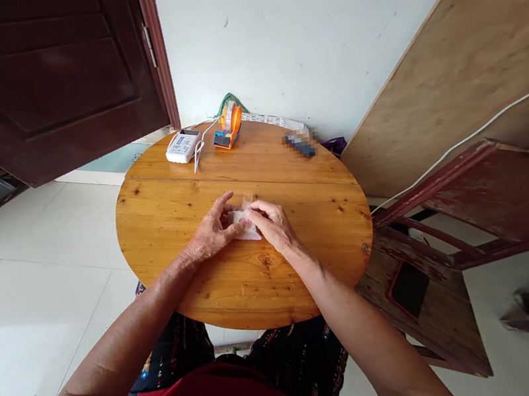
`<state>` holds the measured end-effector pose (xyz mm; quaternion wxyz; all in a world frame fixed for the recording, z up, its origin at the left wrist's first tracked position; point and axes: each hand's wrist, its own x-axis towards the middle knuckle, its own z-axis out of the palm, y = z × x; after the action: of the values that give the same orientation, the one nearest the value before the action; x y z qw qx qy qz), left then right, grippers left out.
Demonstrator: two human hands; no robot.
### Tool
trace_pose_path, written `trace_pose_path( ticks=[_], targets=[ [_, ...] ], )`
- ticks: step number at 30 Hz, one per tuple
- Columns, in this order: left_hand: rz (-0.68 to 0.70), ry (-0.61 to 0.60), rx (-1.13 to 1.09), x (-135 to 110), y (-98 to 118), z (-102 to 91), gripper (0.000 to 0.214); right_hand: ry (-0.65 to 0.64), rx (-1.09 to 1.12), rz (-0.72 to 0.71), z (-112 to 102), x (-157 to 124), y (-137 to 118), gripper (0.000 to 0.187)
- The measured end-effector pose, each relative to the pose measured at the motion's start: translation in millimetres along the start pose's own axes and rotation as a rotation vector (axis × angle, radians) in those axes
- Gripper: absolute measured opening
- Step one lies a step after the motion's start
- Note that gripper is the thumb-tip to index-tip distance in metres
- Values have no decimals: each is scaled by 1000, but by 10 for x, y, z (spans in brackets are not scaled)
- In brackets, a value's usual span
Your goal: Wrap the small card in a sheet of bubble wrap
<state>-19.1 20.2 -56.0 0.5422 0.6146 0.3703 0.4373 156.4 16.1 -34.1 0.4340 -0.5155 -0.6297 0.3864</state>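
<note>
A small, pale, flat packet [252, 233] lies on the round wooden table [185, 204] between my hands. My left hand [216, 229] holds it from the left, with the thumb on its top and the index finger raised. From the right, my right hand [273, 223] has its thumb and fingers pinched together at the packet's upper edge. A clear strip [247, 199], apparently tape, sticks up from that edge beside the right fingertips. The fingers partly cover the packet, so its print cannot be made out.
An orange tape dispenser [233, 129] stands at the table's back, beside a white box-shaped device [183, 146] with a white cord. A dark, blurred-out object [300, 145] lies at the back right. A wooden chair [432, 305] with a dark phone-like slab [409, 289] stands to the right.
</note>
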Motion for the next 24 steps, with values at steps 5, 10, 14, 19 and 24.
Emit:
trace_pose_path(
  ticks=[5, 10, 14, 19, 24],
  targets=[
    [8, -34, -11, 22, 1, -14, 89, 61, 40, -62, 34, 65, 33, 24],
    [30, -27, 60, 15, 4, -36, 82, 58, -10, -171, 10, 11, 24, 21],
    [38, 1, 85, 16, -39, -36, 79, 7, -87, -325, -91, -86, 12, 22],
    [18, 23, 96, 16, -43, -49, 77, -67, -196, -377, -186, -143, 45, 24],
    [-51, 13, 70, -5, 41, -79, 75, -16, -406, -499, -193, -144, 57, 25]
  ],
)
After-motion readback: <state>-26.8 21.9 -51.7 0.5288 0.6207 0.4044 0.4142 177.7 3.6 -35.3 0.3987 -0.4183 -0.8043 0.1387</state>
